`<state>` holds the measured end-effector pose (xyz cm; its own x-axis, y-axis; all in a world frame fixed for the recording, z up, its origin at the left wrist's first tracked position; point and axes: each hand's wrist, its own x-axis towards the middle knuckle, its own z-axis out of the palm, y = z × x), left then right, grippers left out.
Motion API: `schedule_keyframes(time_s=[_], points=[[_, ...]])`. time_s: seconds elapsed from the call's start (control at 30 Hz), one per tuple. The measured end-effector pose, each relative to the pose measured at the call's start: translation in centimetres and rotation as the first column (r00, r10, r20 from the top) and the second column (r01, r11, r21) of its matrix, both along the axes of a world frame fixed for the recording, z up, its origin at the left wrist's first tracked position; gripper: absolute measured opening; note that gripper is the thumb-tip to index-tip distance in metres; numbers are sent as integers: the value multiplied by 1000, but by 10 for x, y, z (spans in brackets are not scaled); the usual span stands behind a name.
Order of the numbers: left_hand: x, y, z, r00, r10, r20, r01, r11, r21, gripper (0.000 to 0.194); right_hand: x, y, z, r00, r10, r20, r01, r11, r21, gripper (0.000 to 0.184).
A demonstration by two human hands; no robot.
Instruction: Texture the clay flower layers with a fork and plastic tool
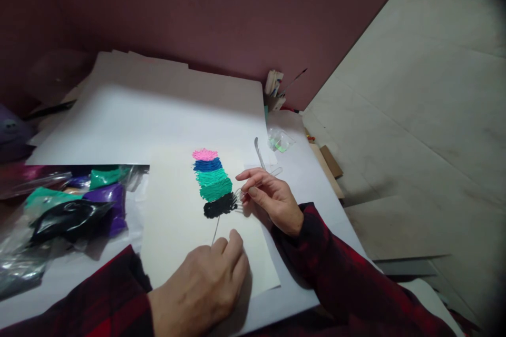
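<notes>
A column of textured soft clay lies on a cream sheet of paper (169, 231): a pink band (204, 154), a blue band (207, 165), green bands (214, 184) and, nearest me, a black band (217, 206). My right hand (272, 197) pinches a fork (238, 194), its tines at the right end of the black clay. Below, my left hand (209, 279) is closed around a thin needle-like tool (215, 229). Its tip reaches the lower edge of the black band. The tool's grip is hidden in my fingers.
Plastic-wrapped clay packs, including a black one (71, 218) and a purple one (114, 205), lie at the left. Large white sheets (158, 100) lie behind the work. A metal tool (259, 152) and a small clear bag (281, 140) are at right, near the table edge.
</notes>
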<state>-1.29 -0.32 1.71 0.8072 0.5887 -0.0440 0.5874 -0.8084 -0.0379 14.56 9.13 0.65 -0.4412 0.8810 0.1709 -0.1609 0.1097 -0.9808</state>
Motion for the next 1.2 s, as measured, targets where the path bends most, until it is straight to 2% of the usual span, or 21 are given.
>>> schedule_keyframes(time_s=[0.2, 0.4, 0.57, 0.7, 1.2], points=[[1, 1, 5, 1000, 7, -15, -8, 999, -44, 38, -1, 1, 0, 1000, 14, -28, -13, 999, 43, 11], [0, 1, 4, 1000, 5, -12, -5, 1000, -30, 38, 1, 2, -1, 992, -120, -35, 123, 986, 112, 9], [0, 2, 0, 1000, 5, -22, -5, 1000, -20, 36, 2, 1, 4, 989, -138, 58, 128, 980, 154, 21], [0, 0, 2, 1000, 7, -22, -8, 999, -36, 39, 0, 2, 5, 983, -175, 59, 160, 967, 197, 19], [0, 1, 6, 1000, 3, -11, -3, 999, -44, 37, -1, 3, -1, 996, -55, 75, 50, 996, 68, 21]])
